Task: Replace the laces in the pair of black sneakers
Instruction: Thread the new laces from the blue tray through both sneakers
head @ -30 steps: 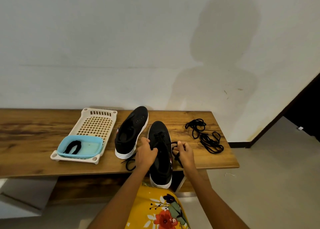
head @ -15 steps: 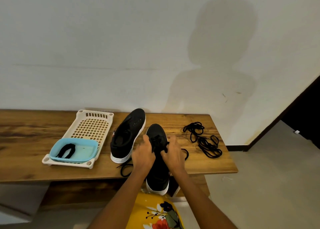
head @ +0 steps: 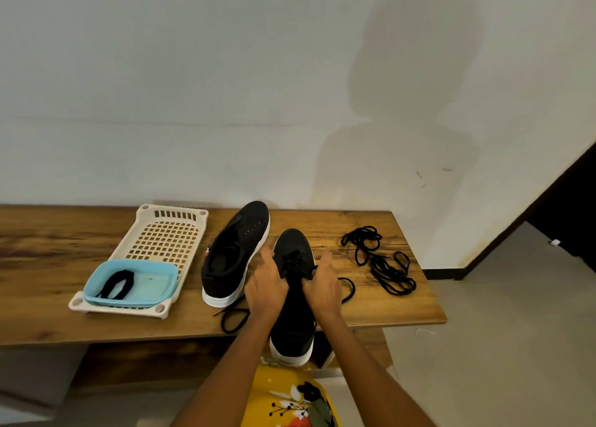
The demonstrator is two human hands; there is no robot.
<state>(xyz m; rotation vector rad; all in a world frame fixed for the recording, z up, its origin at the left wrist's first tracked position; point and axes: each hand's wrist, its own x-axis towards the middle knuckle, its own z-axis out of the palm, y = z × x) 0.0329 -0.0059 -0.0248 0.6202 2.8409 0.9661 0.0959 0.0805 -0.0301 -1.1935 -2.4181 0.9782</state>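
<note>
Two black sneakers with white soles lie on a wooden table (head: 371,310). The nearer sneaker (head: 293,323) hangs its heel over the front edge; black lace (head: 295,262) crosses its eyelets. My left hand (head: 266,289) and my right hand (head: 322,284) both pinch that lace at the throat of the shoe. Loose lace ends trail out at the left (head: 233,318) and at the right (head: 348,289). The other sneaker (head: 233,252) lies just to the left with no lace in it. A pile of black laces (head: 380,260) sits at the right.
A cream slotted tray (head: 167,233) stands at the left, with a light-blue tub (head: 154,284) on its near end holding a black lace (head: 116,283). A white wall runs behind the table. Grey floor and a dark doorway (head: 571,220) lie to the right.
My right hand has moved in from the shoe's right side to the lacing, beside my left hand. The view has shifted slightly.
</note>
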